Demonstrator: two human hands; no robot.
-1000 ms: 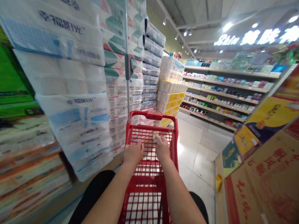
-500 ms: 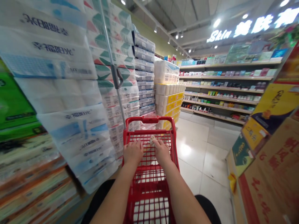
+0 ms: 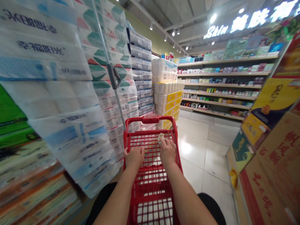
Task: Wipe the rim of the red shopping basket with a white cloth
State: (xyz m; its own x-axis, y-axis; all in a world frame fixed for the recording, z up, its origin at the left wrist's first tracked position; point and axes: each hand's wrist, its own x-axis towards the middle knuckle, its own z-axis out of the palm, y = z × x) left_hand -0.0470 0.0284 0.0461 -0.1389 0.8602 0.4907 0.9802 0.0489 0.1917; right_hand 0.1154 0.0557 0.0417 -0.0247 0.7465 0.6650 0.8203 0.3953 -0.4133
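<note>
A red mesh shopping cart point(image 3: 152, 197) stands directly before me, its looped top bar point(image 3: 150, 119) at the far end. On the mesh's left side rests my left hand point(image 3: 134, 158), fingers curled down against the cart; their tips are hidden. My right hand point(image 3: 168, 151) is over the right part of the mesh, closed on a crumpled pale cloth point(image 3: 161, 137) that pokes out beyond the fingers. A thin metal pole point(image 3: 105, 47) with a grey clip point(image 3: 114, 76) rises at the cart's far left corner.
Tall stacks of wrapped paper rolls point(image 3: 58, 93) line the left, with yellow-and-white packs point(image 3: 167, 103) farther on. Yellow boxes point(image 3: 269, 103) and a brown carton point(image 3: 276, 168) stand at the right. Shelves of small goods point(image 3: 220, 84) lie beyond the tiled floor point(image 3: 194, 134).
My right hand has moved rightward across the mesh with the cloth. My left hand has drawn slightly nearer to me. The view has shifted a little.
</note>
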